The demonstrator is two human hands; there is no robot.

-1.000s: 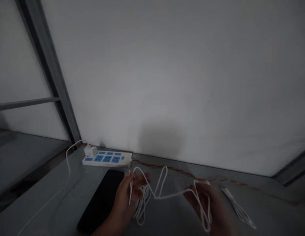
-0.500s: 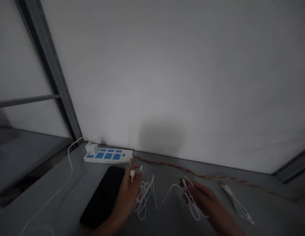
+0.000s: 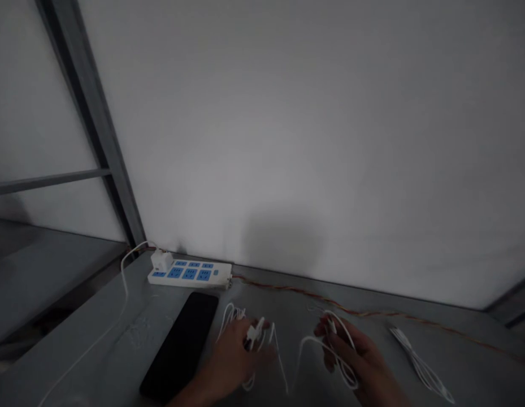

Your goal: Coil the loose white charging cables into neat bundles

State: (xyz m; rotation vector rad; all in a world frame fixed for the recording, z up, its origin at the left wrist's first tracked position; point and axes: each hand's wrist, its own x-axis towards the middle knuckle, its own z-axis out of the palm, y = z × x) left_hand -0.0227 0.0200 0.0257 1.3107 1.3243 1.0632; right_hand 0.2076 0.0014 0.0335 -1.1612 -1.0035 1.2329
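My left hand (image 3: pixel 241 356) is shut on a small white connector (image 3: pixel 254 333) at the end of a white cable, with loose loops (image 3: pixel 230 314) beside it. A black smartphone (image 3: pixel 181 345) lies face up just left of that hand. My right hand (image 3: pixel 349 350) grips more loops of the white cable (image 3: pixel 330 350) low over the grey table (image 3: pixel 156 322). Behind the phone is a white power strip (image 3: pixel 190 274) with blue sockets, and a white charger (image 3: pixel 161 261) is plugged into it. A coiled white cable (image 3: pixel 421 364) lies to the right of my right hand.
A twisted red and yellow wire (image 3: pixel 330 302) runs along the table's back edge from the strip. A thin white cable (image 3: pixel 124 294) leaves the charger and trails down the left side. A white wall (image 3: pixel 287 124) and grey metal frame (image 3: pixel 92 130) stand behind.
My hands have come lower and closer to the table, and the cable no longer stretches high between them. My left hand has moved right, away from the phone, with the connector in its fingers.
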